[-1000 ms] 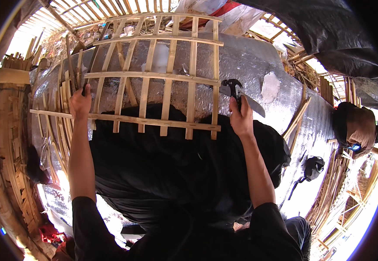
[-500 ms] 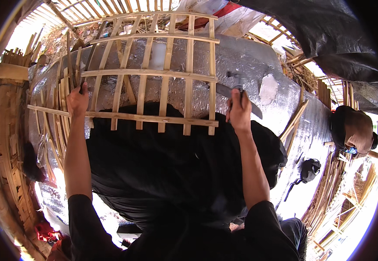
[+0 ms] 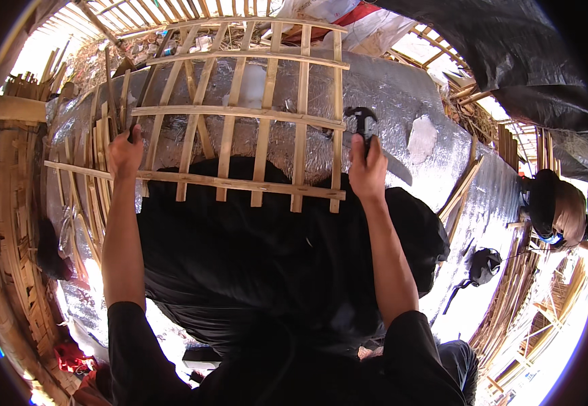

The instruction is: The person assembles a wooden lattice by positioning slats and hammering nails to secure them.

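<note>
Perhaps for support, black cloth [image 3: 240,257] lies beneath the near edge of the bamboo lattice [image 3: 263,116]; at its left side the left hand [image 3: 125,154] curls around a dark object [image 3: 131,134], and beyond its right the right hand [image 3: 368,169] clasps a hammer [image 3: 361,120]

Rough wooden lattice [image 3: 240,113], glossy metallic sheet [image 3: 388,88], matt cloth [image 3: 240,243], hammer head [image 3: 361,115] probably metal
</note>
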A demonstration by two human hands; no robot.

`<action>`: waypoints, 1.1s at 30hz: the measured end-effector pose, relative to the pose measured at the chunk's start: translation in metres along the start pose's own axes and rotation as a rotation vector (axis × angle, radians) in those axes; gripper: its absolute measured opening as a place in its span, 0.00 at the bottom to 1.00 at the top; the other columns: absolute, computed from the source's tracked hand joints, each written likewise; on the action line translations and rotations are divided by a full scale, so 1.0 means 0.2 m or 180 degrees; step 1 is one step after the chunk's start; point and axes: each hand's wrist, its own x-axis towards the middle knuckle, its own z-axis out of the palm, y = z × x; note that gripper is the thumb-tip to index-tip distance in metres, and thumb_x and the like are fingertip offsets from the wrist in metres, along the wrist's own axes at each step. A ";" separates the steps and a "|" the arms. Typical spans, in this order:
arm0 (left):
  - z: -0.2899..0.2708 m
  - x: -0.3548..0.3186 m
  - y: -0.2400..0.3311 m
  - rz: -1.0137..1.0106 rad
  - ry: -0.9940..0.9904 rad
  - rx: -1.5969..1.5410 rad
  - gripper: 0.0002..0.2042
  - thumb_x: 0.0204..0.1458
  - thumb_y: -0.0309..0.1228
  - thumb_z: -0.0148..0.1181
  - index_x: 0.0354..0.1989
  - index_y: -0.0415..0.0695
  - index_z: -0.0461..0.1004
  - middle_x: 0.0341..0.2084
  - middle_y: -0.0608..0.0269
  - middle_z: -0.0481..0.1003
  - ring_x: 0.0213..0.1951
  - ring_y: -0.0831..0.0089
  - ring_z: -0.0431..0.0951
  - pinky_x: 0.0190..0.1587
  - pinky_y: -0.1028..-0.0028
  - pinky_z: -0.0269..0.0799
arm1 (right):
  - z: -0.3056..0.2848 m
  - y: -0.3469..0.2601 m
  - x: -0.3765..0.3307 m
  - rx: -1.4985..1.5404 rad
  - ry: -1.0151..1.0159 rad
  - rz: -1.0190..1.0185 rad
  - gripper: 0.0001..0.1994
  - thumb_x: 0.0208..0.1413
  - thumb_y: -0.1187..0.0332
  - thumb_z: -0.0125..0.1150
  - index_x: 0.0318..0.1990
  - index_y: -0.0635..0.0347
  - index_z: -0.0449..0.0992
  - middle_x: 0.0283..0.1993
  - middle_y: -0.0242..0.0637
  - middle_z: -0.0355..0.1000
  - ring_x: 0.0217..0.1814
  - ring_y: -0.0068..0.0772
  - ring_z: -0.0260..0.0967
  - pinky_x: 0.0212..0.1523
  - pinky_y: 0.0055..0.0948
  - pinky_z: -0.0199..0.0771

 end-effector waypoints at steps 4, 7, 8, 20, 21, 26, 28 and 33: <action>-0.12 -0.06 0.00 -0.0118 -0.0050 -0.0256 0.29 0.60 0.58 0.56 0.50 0.43 0.82 0.45 0.42 0.81 0.50 0.45 0.80 0.54 0.57 0.76 | -0.03 -0.01 0.01 0.0766 -0.0085 0.0613 0.16 0.70 0.58 0.55 0.36 0.62 0.66 0.23 0.32 0.65 0.12 0.21 0.62 0.10 0.25 0.60; -0.07 -0.01 -0.06 0.0001 0.0186 -0.0236 0.27 0.60 0.58 0.56 0.51 0.46 0.82 0.45 0.43 0.81 0.51 0.46 0.80 0.54 0.56 0.76 | 0.00 0.13 -0.02 -0.0042 -0.0193 0.0270 0.17 0.65 0.58 0.62 0.38 0.65 0.68 0.26 0.42 0.72 0.21 0.40 0.71 0.24 0.36 0.69; -0.05 0.00 -0.09 0.0065 0.0290 -0.0155 0.26 0.60 0.57 0.56 0.52 0.48 0.82 0.46 0.44 0.81 0.51 0.46 0.80 0.54 0.55 0.76 | 0.01 0.15 -0.03 -0.0148 -0.0194 0.0236 0.18 0.63 0.58 0.64 0.39 0.66 0.68 0.29 0.45 0.74 0.26 0.46 0.74 0.28 0.39 0.71; -0.10 -0.02 -0.05 0.0190 0.0719 -0.0160 0.23 0.60 0.55 0.59 0.48 0.48 0.83 0.36 0.43 0.82 0.41 0.45 0.83 0.44 0.56 0.79 | 0.19 0.17 0.12 -0.0645 0.0157 -0.0523 0.19 0.56 0.62 0.72 0.48 0.65 0.75 0.34 0.39 0.80 0.27 0.28 0.76 0.32 0.31 0.76; -0.10 -0.02 -0.04 0.0240 0.0764 -0.0188 0.23 0.60 0.55 0.59 0.47 0.48 0.84 0.35 0.43 0.82 0.40 0.45 0.83 0.43 0.55 0.79 | 0.18 0.19 0.13 -0.0349 -0.0073 -0.0081 0.22 0.55 0.61 0.72 0.50 0.65 0.73 0.38 0.42 0.80 0.33 0.35 0.78 0.37 0.35 0.76; -0.11 -0.01 -0.09 0.0274 0.0695 -0.0257 0.24 0.59 0.55 0.60 0.46 0.46 0.84 0.33 0.41 0.81 0.38 0.44 0.83 0.41 0.55 0.79 | 0.15 0.14 0.13 0.0258 -0.0305 0.0265 0.25 0.52 0.62 0.74 0.53 0.65 0.71 0.45 0.46 0.80 0.46 0.46 0.81 0.46 0.40 0.77; -0.09 0.01 -0.12 0.0295 0.0677 -0.0188 0.25 0.58 0.56 0.61 0.46 0.45 0.84 0.35 0.40 0.81 0.39 0.43 0.83 0.43 0.55 0.79 | 0.14 0.13 0.14 0.0606 -0.0242 -0.0198 0.23 0.53 0.65 0.74 0.52 0.65 0.71 0.45 0.45 0.81 0.46 0.45 0.81 0.46 0.39 0.77; -0.05 0.05 -0.18 0.0196 0.0625 -0.0006 0.26 0.57 0.57 0.62 0.48 0.44 0.83 0.41 0.39 0.81 0.45 0.44 0.82 0.47 0.54 0.79 | 0.14 0.10 0.20 0.0232 -0.0613 -0.0588 0.20 0.56 0.68 0.70 0.51 0.64 0.69 0.43 0.44 0.81 0.45 0.47 0.81 0.45 0.39 0.78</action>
